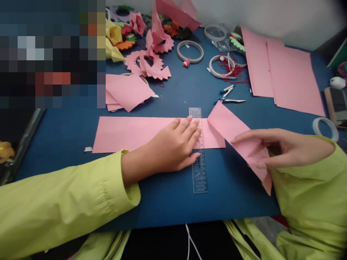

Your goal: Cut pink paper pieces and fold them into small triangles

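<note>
A long pink paper strip [127,133] lies across the blue table. A clear plastic ruler [200,180] stands crosswise over the strip near its right end. My left hand [177,144] is flat on both, fingers stretched out and pressing the ruler's left side. Right of the ruler, a raised pink paper flap [233,126] slants up off the strip; whether it is still joined to it I cannot tell. My right hand [282,146] pinches that flap between thumb and fingers, bending its lower end.
Behind the strip are compasses [227,97], tape rolls [189,52] and red thread [233,70]. Pink sheets [295,76] lie at the back right, more pink paper [128,90] at the left. Folded paper pieces [146,65] crowd the back. Another tape roll [325,129] sits beside my right sleeve.
</note>
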The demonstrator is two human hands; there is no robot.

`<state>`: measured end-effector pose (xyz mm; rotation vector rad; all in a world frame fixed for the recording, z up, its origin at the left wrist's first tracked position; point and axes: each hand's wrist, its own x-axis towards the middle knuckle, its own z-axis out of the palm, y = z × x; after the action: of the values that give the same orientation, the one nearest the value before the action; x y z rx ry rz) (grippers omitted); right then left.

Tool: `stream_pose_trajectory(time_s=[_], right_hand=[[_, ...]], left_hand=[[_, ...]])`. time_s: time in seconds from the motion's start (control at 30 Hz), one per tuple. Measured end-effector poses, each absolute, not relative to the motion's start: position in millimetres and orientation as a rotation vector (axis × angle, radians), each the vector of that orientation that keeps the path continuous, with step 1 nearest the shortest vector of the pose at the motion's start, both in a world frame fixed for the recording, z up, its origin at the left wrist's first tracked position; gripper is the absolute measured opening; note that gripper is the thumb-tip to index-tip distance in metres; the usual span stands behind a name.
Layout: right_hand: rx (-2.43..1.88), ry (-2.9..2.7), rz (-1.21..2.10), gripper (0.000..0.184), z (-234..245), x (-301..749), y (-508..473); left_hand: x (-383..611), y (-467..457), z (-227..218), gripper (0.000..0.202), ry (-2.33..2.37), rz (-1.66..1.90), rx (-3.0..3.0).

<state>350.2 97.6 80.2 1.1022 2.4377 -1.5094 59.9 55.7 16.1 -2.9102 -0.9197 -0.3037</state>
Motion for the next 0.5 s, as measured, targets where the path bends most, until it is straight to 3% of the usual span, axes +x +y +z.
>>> stream_pose_trajectory(time_s=[0.13,0.23,0.33,0.43,0.5], right_hand=[[1.470,2.467,-1.844,0.022,79.5,356.7,102.1],[1.789,2.669,-1.882,0.042,65.7,340.9,104.0],[1.736,2.875,-1.749,0.060,44.0,325.3,109.4],[1.915,3.109,-1.306,0.051,24.7,319.7,113.2],[1.998,3.143,-1.107,0.055,18.4,318.7,111.3]], left_hand=[[60.8,56.0,16.5,0.057,-0.925,-0.279,-2.914],[61.2,56.0,17.7,0.058,-0.921,-0.260,-2.921],[61.5,55.8,18.4,0.058,-0.916,-0.254,-2.919],[61.6,55.6,18.6,0.056,-0.914,-0.258,-2.920],[61.6,55.7,18.3,0.052,-0.903,-0.283,-2.912]])
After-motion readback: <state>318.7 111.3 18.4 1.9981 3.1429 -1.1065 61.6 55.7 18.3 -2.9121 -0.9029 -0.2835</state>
